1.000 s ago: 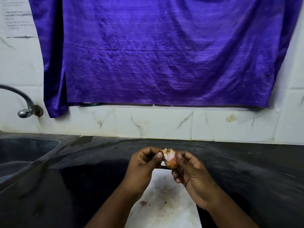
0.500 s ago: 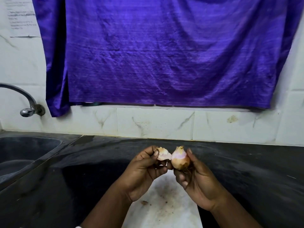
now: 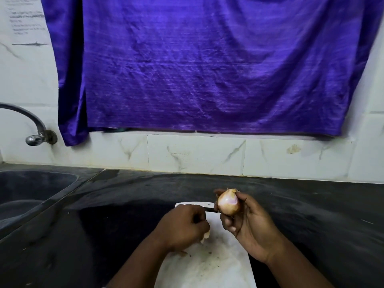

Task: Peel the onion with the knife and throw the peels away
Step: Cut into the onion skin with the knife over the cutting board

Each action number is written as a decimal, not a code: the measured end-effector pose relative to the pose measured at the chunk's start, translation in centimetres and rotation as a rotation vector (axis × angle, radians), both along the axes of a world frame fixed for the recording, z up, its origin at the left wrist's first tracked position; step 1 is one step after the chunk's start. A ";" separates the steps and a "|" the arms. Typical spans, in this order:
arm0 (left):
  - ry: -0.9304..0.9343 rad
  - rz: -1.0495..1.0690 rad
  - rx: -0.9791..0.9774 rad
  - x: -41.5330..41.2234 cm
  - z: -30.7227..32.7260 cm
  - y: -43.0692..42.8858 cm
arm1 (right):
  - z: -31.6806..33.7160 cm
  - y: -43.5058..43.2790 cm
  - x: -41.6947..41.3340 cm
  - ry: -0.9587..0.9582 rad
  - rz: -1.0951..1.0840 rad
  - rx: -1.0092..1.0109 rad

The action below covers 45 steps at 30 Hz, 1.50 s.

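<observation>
We see the right hand (image 3: 248, 223) raised above the white cutting board (image 3: 209, 267), its grip closed around the onion (image 3: 228, 201), which is partly peeled and pale pink. Left of and lower than this grip, the left hand (image 3: 182, 225) is curled closed on a piece of peel (image 3: 206, 234) just over the board. A dark knife blade (image 3: 211, 209) shows between both hands. The board lies on the dark bench (image 3: 311, 215).

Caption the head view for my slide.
Right hand holds a half-peeled onion; left hand grips knife and peel over cutting board.
</observation>
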State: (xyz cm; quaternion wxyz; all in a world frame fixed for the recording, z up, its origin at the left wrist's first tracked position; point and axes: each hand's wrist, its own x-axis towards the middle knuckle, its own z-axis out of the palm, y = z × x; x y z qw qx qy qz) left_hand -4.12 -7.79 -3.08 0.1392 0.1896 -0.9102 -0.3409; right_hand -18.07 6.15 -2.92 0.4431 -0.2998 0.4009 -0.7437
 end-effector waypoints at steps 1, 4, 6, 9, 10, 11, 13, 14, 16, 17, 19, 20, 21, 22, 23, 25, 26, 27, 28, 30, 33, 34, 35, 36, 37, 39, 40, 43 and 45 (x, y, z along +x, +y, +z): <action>0.004 0.023 -0.018 -0.1 -0.1 -0.1 | 0.0 -0.1 0.0 0.021 -0.004 0.011; 0.108 0.015 -0.041 -0.2 -0.2 -0.2 | -0.2 -0.2 0.0 0.044 -0.024 0.041; 0.276 0.022 -0.026 -0.4 -0.2 0.0 | -0.3 -0.3 0.2 0.044 -0.041 0.052; 0.516 0.039 0.057 -0.7 0.0 0.3 | -0.3 -0.4 0.3 0.054 -0.059 0.045; 0.563 0.024 0.077 -0.8 0.0 0.5 | -0.3 -0.4 0.3 0.068 -0.056 0.043; 0.590 0.007 0.078 -0.9 0.0 0.5 | -0.3 -0.4 0.3 0.084 -0.047 0.043; 0.611 -0.005 0.031 -1.0 -0.2 0.6 | -0.3 -0.4 0.4 0.106 -0.033 0.038; 0.617 0.000 0.005 -1.2 -0.4 0.5 | -0.3 -0.4 0.4 0.114 -0.037 0.034; 0.642 0.021 -0.026 -1.3 -0.5 0.4 | -0.5 -0.4 0.5 0.132 -0.059 0.032; 0.656 0.030 -0.037 -1.3 -0.5 0.4 | -0.5 -0.5 0.5 0.145 -0.072 0.031; 0.679 0.038 -0.059 -1.2 -0.5 0.3 | -0.6 -0.5 0.5 0.172 -0.092 0.031; 0.689 0.043 -0.067 -1.2 -0.5 0.2 | -0.6 -0.5 0.6 0.184 -0.101 0.035; 0.697 0.051 -0.069 -1.2 -0.5 0.2 | -0.6 -0.5 0.6 0.195 -0.110 0.040; 0.703 0.057 -0.068 -1.2 -0.5 0.2 | -0.6 -0.5 0.6 0.203 -0.119 0.043; 0.706 0.061 -0.065 -1.2 -0.5 0.2 | -0.6 -0.5 0.6 0.210 -0.125 0.045; 0.711 0.062 -0.074 -1.2 -0.5 0.1 | -0.6 -0.4 0.6 0.219 -0.131 0.047; 0.713 0.062 -0.090 -1.2 -0.5 0.1 | -0.6 -0.4 0.6 0.221 -0.130 0.047; 0.716 0.062 -0.113 -1.2 -0.5 0.1 | -0.6 -0.4 0.6 0.224 -0.128 0.047; 0.722 0.065 -0.145 -1.2 -0.5 0.2 | -0.6 -0.4 0.6 0.230 -0.123 0.044; 0.733 0.076 -0.229 -1.2 -0.4 0.3 | -0.6 -0.4 0.6 0.250 -0.113 0.036; 0.718 0.083 -0.314 -1.1 -0.4 0.4 | -0.6 -0.5 0.6 0.271 -0.117 0.034; 0.709 0.089 -0.333 -1.1 -0.4 0.4 | -0.7 -0.5 0.6 0.274 -0.121 0.036; 0.699 0.096 -0.347 -1.1 -0.5 0.4 | -0.7 -0.5 0.6 0.277 -0.123 0.037; 0.688 0.107 -0.358 -1.1 -0.5 0.4 | -0.8 -0.5 0.5 0.280 -0.123 0.037; 0.679 0.117 -0.368 -1.1 -0.6 0.4 | -0.8 -0.5 0.5 0.284 -0.126 0.036; 0.662 0.137 -0.378 -1.2 -0.5 0.5 | -0.8 -0.5 0.5 0.287 -0.134 0.028; 0.652 0.144 -0.378 -1.2 -0.5 0.6 | -0.8 -0.6 0.5 0.287 -0.138 0.023; 0.618 0.140 -0.350 -1.2 -0.5 0.7 | -0.8 -0.6 0.5 0.290 -0.143 0.017; 0.606 0.124 -0.305 -1.3 -0.4 0.7 | -0.7 -0.6 0.4 0.289 -0.142 0.015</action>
